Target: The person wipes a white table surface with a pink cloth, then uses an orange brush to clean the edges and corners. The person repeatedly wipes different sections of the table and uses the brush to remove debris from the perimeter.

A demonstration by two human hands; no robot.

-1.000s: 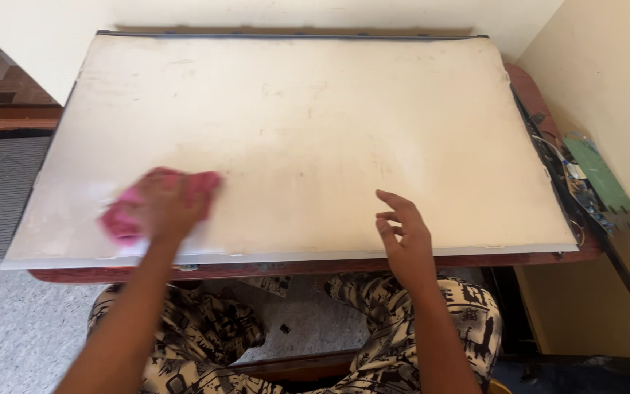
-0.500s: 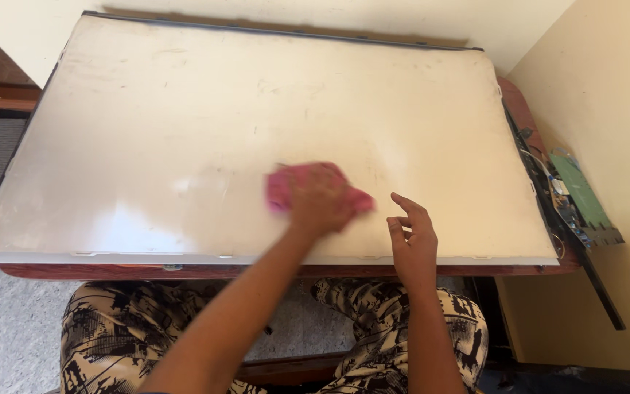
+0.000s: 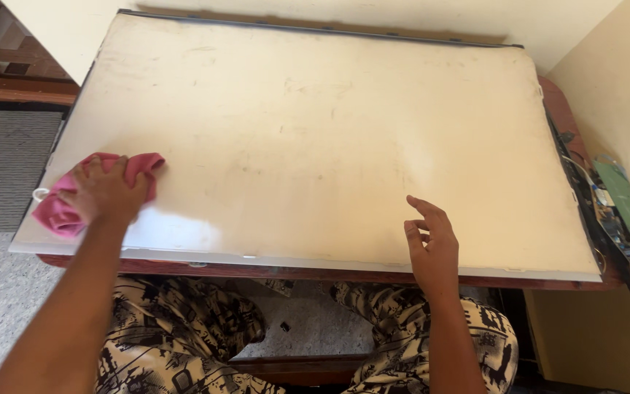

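The left hand [image 3: 103, 193] has swept the pink cloth [image 3: 63, 211] back from the middle to the white panel's [image 3: 329, 131] near-left corner, gripping it flat, while the right hand [image 3: 432, 248] rests open, so wiping continues.

The scene was brightly and evenly lit in warm daylight. A glare patch lay on the white panel [image 3: 315, 138] near its front left edge, just beside the left hand [image 3: 103, 193]. Focus was sharp throughout. Straight edges bowed slightly toward the frame borders.
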